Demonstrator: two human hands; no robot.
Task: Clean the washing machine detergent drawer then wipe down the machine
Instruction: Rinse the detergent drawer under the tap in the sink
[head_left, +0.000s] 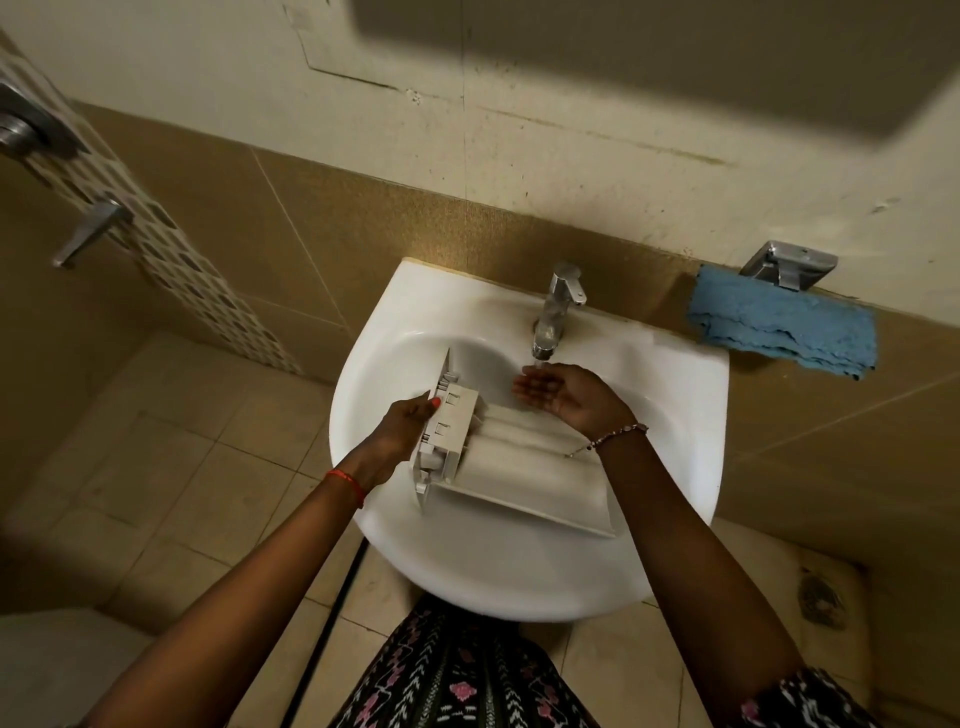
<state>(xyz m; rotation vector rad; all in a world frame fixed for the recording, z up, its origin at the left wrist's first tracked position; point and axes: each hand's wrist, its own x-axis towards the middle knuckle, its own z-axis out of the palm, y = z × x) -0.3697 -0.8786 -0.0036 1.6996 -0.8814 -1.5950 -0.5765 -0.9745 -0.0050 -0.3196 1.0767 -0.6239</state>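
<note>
Leftmost, the left hand (408, 421) grips the front-panel end of the white rigid plastic detergent drawer (519, 467), fingers curled round its edge. That drawer lies inside the white ceramic washbasin (675, 415), its long body reaching right. It looks light and stiff, but wet plastic turns slippery (thin dividers may snap), so 1 hand on the thick front panel seems the safest hold. Under the chrome tap (558, 306), the right hand (561, 397) lies open, palm up, holding nothing; water seems to run, though faintly. A crumpled blue cloth (779, 332) sits farther right.

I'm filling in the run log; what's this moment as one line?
left hand: grips detergent drawer in sink | right hand: held under tap | blue cloth: beside sink, untouched
</note>
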